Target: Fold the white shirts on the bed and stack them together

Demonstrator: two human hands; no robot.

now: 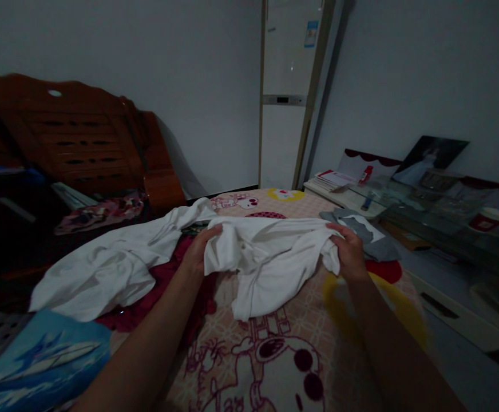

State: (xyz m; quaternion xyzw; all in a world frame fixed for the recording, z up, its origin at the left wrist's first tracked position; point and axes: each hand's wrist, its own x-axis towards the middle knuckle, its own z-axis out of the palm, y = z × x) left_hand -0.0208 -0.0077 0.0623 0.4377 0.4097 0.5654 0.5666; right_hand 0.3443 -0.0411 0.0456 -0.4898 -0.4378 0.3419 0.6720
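A white garment [270, 252] is stretched between my two hands above a pink patterned cover [309, 320]. My left hand [202, 246] is closed on its left edge, and my right hand [349, 250] grips its right end. The lower part of the cloth hangs down in folds toward the cover. Left of my left hand lies another white cloth [103, 274], spread over a dark red cloth [167, 280]. Just beyond my right hand rests a grey cloth [373, 240] with a white patch.
A carved wooden chair [86, 143] with a crumpled patterned cloth [107, 214] stands at the left. A blue printed item [52, 360] is at the lower left. Along the right runs a glass-topped cabinet [438, 212] with papers and a photo. A tall white appliance [286, 137] stands behind.
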